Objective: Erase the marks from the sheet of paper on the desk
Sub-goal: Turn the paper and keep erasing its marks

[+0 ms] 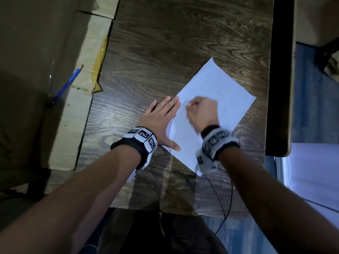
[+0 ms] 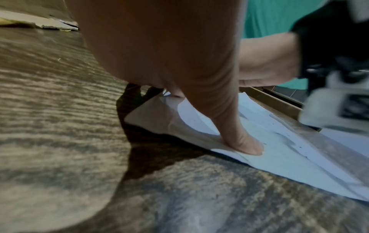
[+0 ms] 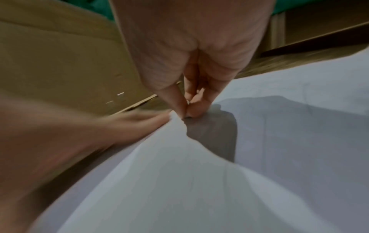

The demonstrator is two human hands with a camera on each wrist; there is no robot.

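Brown corrugated cardboard box [image 1: 36,74] fills the far left, with a blue pencil [image 1: 67,85] lying on its flap, well apart from the hands. Next comes the dark wood-grain desk [image 1: 165,43], where the left hand [image 1: 160,120] lies flat with straight fingers spread, its fingertips and thumb [image 2: 245,145] pressing down the left edge of the white sheet of paper [image 1: 220,88]. That sheet lies tilted on the right half of the desk, its held edge buckled upward between thumb and fingers. Over the sheet, near its left edge, the right hand [image 1: 200,110] is blurred, fingers curled tightly, thumb and fingertips [image 3: 197,108] pinched together against the paper; something small and pale shows at the tips, too blurred to identify. Faint pencil marks [image 1: 229,101] show on the paper right of this hand
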